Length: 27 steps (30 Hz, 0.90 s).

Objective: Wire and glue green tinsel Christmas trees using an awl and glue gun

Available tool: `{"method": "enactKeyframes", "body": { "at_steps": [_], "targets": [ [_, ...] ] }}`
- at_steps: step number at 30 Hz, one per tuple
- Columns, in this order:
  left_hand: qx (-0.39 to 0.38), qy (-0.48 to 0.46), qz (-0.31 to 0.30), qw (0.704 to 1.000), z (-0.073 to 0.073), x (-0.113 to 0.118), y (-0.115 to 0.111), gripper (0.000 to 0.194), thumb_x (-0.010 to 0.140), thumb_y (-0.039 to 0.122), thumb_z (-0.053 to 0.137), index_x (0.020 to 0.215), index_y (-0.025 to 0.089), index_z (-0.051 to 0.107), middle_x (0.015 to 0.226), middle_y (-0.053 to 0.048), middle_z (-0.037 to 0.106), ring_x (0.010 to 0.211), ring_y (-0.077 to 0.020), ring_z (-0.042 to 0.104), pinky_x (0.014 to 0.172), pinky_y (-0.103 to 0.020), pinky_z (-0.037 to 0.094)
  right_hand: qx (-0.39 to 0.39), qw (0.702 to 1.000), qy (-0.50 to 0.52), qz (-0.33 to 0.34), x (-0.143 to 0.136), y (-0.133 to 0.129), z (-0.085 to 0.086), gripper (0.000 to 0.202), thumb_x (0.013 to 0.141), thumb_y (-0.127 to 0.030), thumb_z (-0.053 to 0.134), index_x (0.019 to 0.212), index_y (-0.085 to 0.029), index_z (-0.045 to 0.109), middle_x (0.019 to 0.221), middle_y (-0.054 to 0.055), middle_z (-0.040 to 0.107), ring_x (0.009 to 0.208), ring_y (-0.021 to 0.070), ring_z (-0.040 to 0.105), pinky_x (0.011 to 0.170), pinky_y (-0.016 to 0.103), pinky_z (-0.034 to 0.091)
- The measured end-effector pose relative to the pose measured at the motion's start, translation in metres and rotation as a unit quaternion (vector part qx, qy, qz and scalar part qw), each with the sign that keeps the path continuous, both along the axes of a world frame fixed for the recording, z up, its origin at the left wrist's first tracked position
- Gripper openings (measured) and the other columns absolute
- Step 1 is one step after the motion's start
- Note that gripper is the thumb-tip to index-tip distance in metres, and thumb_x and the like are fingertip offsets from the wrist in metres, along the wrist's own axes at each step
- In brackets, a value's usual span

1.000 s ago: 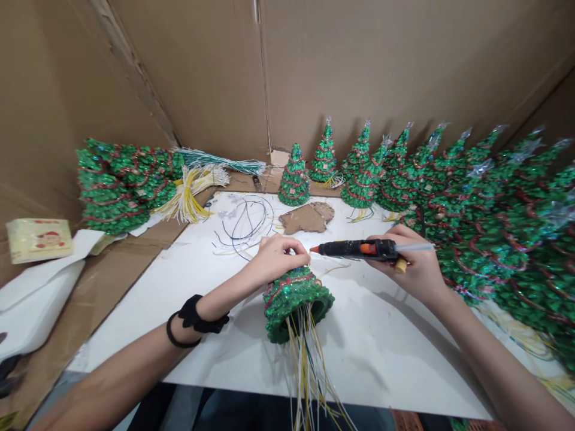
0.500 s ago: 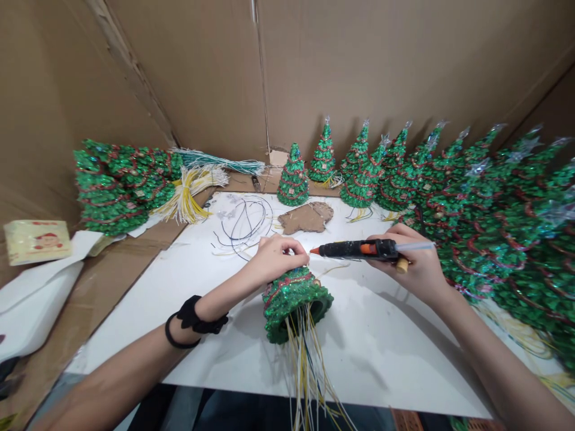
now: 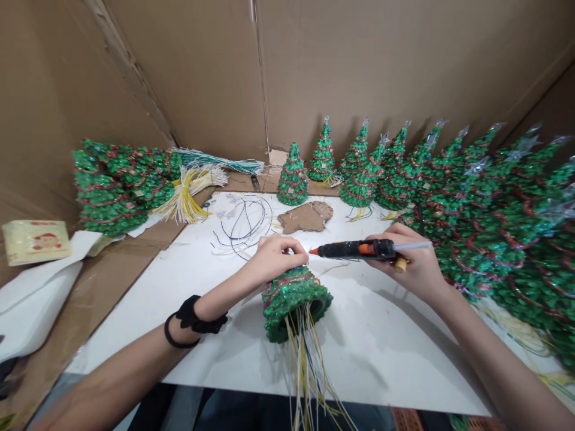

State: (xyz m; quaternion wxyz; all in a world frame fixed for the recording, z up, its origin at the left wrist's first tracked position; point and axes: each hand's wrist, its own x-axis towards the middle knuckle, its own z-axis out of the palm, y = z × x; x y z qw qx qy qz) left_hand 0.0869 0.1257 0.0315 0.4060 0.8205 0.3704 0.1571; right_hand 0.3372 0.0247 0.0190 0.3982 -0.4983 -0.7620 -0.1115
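My left hand (image 3: 281,256) is closed around the upper part of a small green Christmas tree (image 3: 294,296), which lies tilted with its hollow base toward me. White, yellow and blue wires (image 3: 308,365) trail out of that base over the table edge. The tree's top is hidden by my fingers. In my right hand (image 3: 415,263) is a black and orange hot glue gun (image 3: 350,249), a clear glue stick (image 3: 411,245) in its back end. Its orange nozzle points left, close by my left fingertips; whether they touch I cannot tell.
Several decorated trees (image 3: 476,209) crowd the right side. One tree (image 3: 293,176) stands behind a cardboard scrap (image 3: 305,216). Loose dark wires (image 3: 245,224) lie on the white board (image 3: 179,311). At left are more trees (image 3: 121,185), wire bundles (image 3: 186,194) and a yellow packet (image 3: 36,241).
Almost nothing differs. The glue gun's nozzle stays by my left fingertips, and the view has shifted very slightly.
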Motion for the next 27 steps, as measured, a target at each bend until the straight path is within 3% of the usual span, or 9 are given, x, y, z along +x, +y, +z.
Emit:
{"method": "enactKeyframes", "body": {
  "at_steps": [27],
  "targets": [
    [0.000, 0.004, 0.007, 1.000, 0.0030, -0.0004, -0.0023, 0.018, 0.073, 0.030, 0.057, 0.061, 0.020, 0.066, 0.073, -0.001, 0.070, 0.076, -0.0181, 0.062, 0.077, -0.030, 0.044, 0.020, 1.000, -0.005, -0.001, 0.0008, 0.0001, 0.0005, 0.006, 0.083, -0.024, 0.066, 0.088, -0.021, 0.066, 0.069, 0.003, 0.068, 0.060, 0.0178, 0.053, 0.052, 0.029, 0.046]
  ]
}}
